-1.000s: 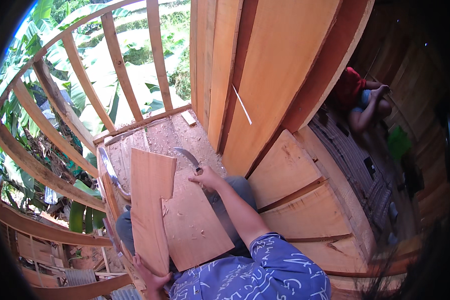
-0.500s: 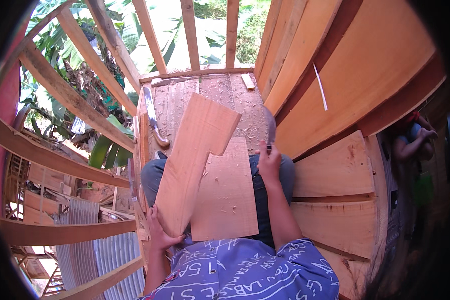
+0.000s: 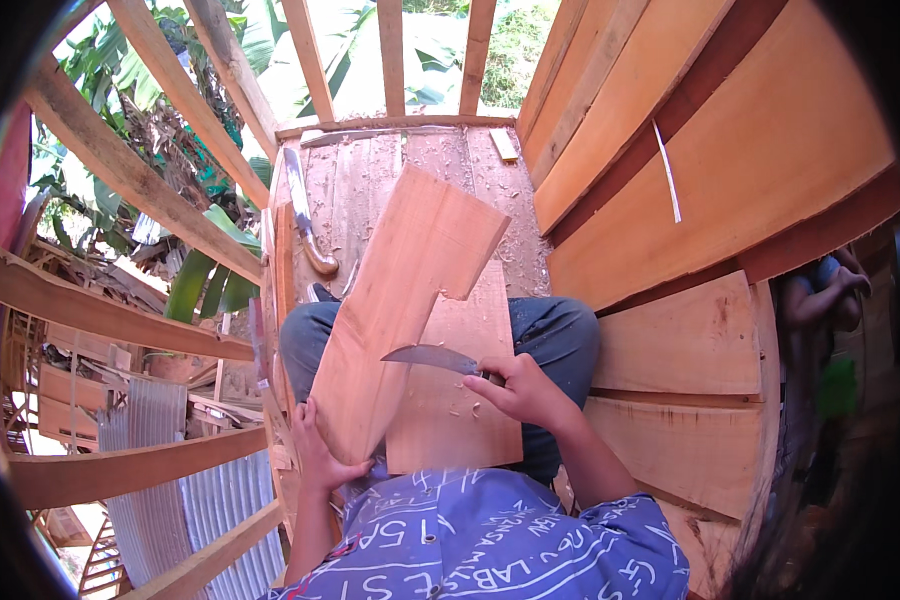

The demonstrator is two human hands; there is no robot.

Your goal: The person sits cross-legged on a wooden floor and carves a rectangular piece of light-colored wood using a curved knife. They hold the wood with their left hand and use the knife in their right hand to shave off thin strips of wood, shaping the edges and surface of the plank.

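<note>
My left hand [image 3: 322, 452] grips the near end of a notched wooden board [image 3: 375, 310], thumb at its near edge and fingers along its left side. The board slants away from me, with a step cut into its right edge. Beneath it, a second flat board [image 3: 460, 405] lies over my lap, with a few shavings on it. My right hand [image 3: 522, 388] is closed round the handle of a curved knife [image 3: 435, 357]. Its blade points left, the tip over the notched board's right edge; whether it touches the wood I cannot tell.
A machete [image 3: 300, 205] with a wooden handle lies on the shaving-strewn plank floor [image 3: 355, 200]. Another long blade [image 3: 370, 134] and a small wood block [image 3: 504, 146] lie at the far end. Wooden slats [image 3: 120, 190] stand left, plank walls [image 3: 710, 200] right. Someone sits at far right.
My right hand has brought the knife from beside my right knee inward and nearer, its blade swinging round to point left across the boards. The notched board has shifted slightly right at its far end.
</note>
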